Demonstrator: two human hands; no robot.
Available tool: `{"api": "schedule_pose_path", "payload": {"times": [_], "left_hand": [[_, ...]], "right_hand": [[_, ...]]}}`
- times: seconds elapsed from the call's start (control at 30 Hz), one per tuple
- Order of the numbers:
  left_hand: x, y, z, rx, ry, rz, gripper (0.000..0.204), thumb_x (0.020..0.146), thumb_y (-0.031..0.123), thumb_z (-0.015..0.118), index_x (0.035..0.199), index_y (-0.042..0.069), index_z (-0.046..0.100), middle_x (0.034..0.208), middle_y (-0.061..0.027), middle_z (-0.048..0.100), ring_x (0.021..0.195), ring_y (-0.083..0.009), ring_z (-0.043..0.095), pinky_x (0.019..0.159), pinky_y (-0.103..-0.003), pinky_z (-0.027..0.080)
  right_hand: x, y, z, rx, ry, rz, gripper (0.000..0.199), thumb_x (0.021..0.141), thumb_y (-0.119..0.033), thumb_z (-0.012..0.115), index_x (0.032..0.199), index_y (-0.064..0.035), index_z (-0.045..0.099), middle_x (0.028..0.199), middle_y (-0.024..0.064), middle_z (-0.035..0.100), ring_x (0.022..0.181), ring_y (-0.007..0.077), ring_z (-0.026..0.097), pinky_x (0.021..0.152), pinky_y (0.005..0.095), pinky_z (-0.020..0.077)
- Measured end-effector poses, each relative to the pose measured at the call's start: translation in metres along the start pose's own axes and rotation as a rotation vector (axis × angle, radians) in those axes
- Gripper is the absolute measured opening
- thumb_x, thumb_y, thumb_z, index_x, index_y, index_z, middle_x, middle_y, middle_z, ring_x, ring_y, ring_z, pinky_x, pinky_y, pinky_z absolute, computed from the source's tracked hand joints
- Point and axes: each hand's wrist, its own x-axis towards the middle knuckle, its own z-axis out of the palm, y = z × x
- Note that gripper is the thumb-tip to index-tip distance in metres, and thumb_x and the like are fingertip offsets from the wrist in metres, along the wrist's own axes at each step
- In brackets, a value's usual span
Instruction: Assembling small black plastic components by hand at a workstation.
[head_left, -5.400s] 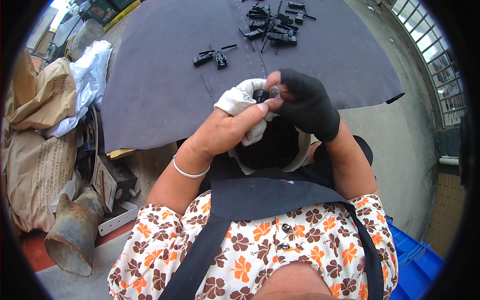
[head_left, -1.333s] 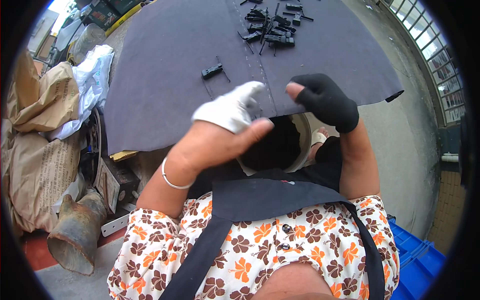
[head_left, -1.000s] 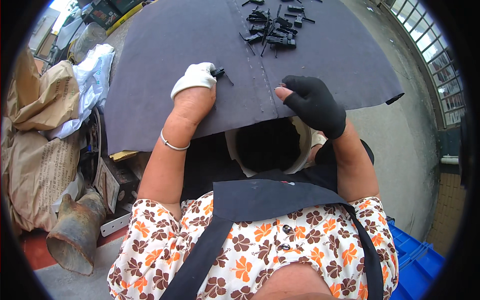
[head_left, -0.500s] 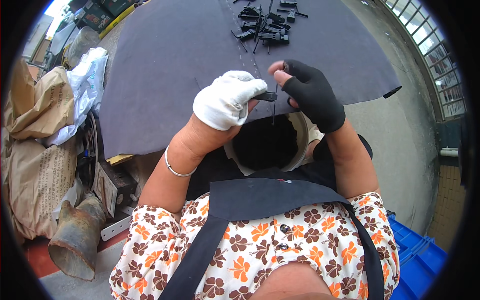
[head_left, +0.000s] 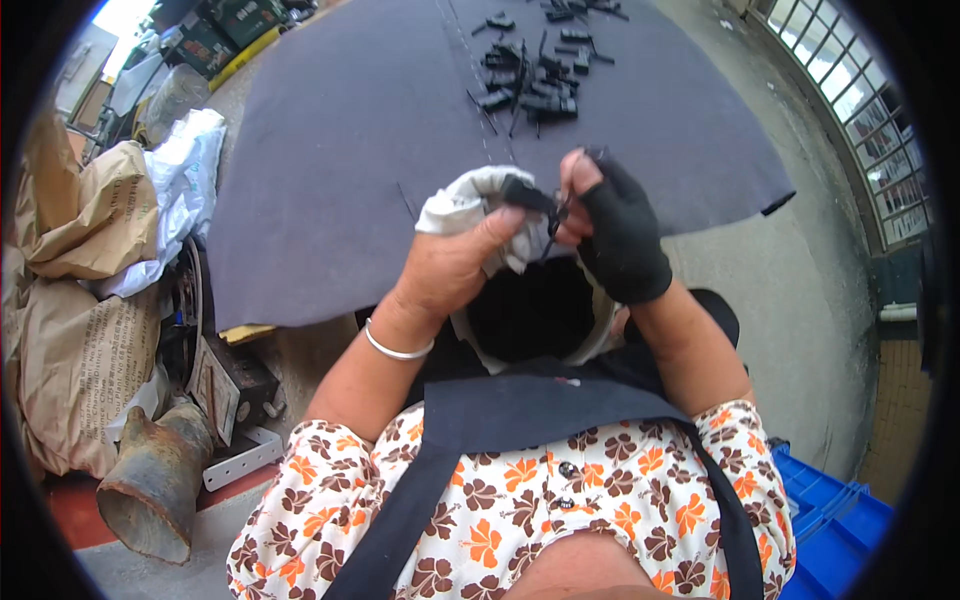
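A small black plastic part (head_left: 524, 194) with thin prongs sits between thumb and fingers of my left hand (head_left: 465, 240), which wears a white glove with the thumb bare. My right hand (head_left: 622, 230), in a black fingerless glove, has its bare fingertips closed at the right end of the same part. Whether a separate little piece is pinched there is too small to tell. Below both hands stands a round bucket (head_left: 480, 350) with a pale rim and a dark inside. Farther off, a loose pile of similar black plastic parts (head_left: 530, 90) lies on the grey cloth (head_left: 330, 170).
Brown paper sacks (head_left: 85, 350) and a white plastic bag (head_left: 185, 165) crowd the left side. Near them are a rusty pipe piece (head_left: 155, 480) and a perforated metal strip (head_left: 243, 460). A blue plastic crate (head_left: 830, 520) stands at lower right, a barred window (head_left: 860, 120) at upper right.
My right hand has come down and inward, its fingertips now at the part's end. My left hand has turned, showing the thumb on the part. The view has shifted, showing more pieces at the top.
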Motion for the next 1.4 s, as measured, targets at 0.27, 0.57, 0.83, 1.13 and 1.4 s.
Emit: {"api": "schedule_pose_path", "payload": {"times": [0.27,0.57,0.83,1.13,1.4], "left_hand": [[-0.006,0.006,0.015,0.445,0.025,0.255,0.023,0.085,0.006,0.064,0.105,-0.001,0.055,0.092,-0.0038,0.062,0.077,-0.0081,0.057,0.069,-0.022,0.048],[0.004,0.002,0.011,0.603,0.217,0.278,0.027,0.087,0.005,0.057,0.113,0.001,0.051,0.090,-0.0044,0.061,0.078,-0.0061,0.055,0.059,-0.019,0.046],[-0.006,-0.001,0.019,0.343,-0.015,0.091,0.026,0.088,0.004,0.056,0.112,-0.005,0.049,0.086,-0.0071,0.060,0.066,-0.0093,0.059,0.057,-0.023,0.051],[-0.005,-0.001,0.019,0.354,0.011,0.020,0.031,0.083,0.006,0.065,0.109,-0.002,0.050,0.088,-0.0061,0.060,0.072,-0.0088,0.059,0.059,-0.022,0.050],[-0.001,-0.008,0.007,0.331,0.028,0.115,0.031,0.083,0.005,0.065,0.109,0.001,0.049,0.089,-0.0056,0.059,0.071,-0.0081,0.058,0.055,-0.021,0.049]], "right_hand": [[-0.005,0.012,0.009,-0.016,0.053,0.263,0.023,0.094,-0.031,0.048,0.087,-0.0086,0.050,0.060,-0.0054,0.033,0.048,0.0030,0.028,0.043,0.0194,0.0256],[-0.009,-0.002,0.007,-1.131,-0.219,-0.754,0.020,0.078,-0.011,0.071,0.081,-0.0051,0.051,0.064,0.0022,0.049,0.055,0.0146,0.049,0.052,0.0283,0.0416],[-0.001,0.009,-0.001,-1.031,0.108,-0.675,0.012,0.080,-0.010,0.067,0.081,-0.0041,0.056,0.065,0.0058,0.056,0.056,0.0136,0.053,0.053,0.0264,0.0428],[0.001,0.013,-0.001,-0.856,0.155,-0.532,0.012,0.080,-0.010,0.066,0.080,-0.0023,0.057,0.066,0.0051,0.058,0.057,0.0083,0.050,0.053,0.0255,0.0426],[-0.001,0.008,-0.002,-0.809,-0.035,-0.347,0.013,0.081,-0.010,0.064,0.085,-0.0023,0.054,0.066,0.0029,0.049,0.062,0.0085,0.043,0.057,0.0253,0.0402]]}}
